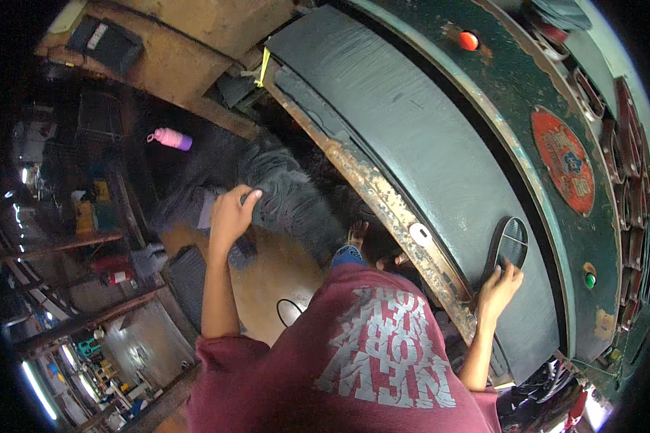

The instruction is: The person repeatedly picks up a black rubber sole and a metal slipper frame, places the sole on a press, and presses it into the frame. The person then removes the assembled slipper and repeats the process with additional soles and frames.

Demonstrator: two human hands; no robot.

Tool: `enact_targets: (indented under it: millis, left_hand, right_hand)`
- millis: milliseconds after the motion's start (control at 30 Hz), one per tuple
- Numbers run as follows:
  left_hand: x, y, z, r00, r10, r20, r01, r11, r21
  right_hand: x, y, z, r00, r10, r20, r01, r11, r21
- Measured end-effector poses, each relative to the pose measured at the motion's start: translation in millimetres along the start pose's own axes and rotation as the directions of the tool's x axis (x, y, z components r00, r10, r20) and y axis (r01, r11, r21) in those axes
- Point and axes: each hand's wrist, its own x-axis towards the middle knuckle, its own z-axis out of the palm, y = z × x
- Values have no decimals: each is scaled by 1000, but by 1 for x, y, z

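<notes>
My right hand (500,290) grips the near end of a sole-shaped cutting die (513,242), a dark rim with a thin crossbar. The die rests on a long dark sheet (419,137) spread over the bed of a green machine. To the left, my left hand (231,215) hangs in the air with curled fingers and the thumb along them. Whatever it may hold is hidden. Below and beyond it lies a heap of dark layered pieces (278,180).
The worn machine beam (581,238) carries a red button (469,41) and a green button (591,280). A white oval fitting (420,234) sits on the bed's rusty front edge. A pink and purple bottle (170,138) is at the left. More dies (632,202) line the far right.
</notes>
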Motion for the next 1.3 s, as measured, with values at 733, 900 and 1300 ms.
enact_targets:
  millis: [733, 900, 1300]
  left_hand:
    - [22, -268, 292, 668, -218, 711, 440, 887, -142]
    - [93, -88, 176, 847, 172, 504, 136, 845, -517]
    - [-70, 364, 73, -92, 913, 397, -427, 324, -844]
  right_hand:
    - [-33, 38, -47, 878, 24, 478, -171, 948, 267]
    - [-52, 36, -68, 837, 273, 474, -547, 409, 730]
    - [-109, 6, -58, 717, 617, 323, -94, -374, 923]
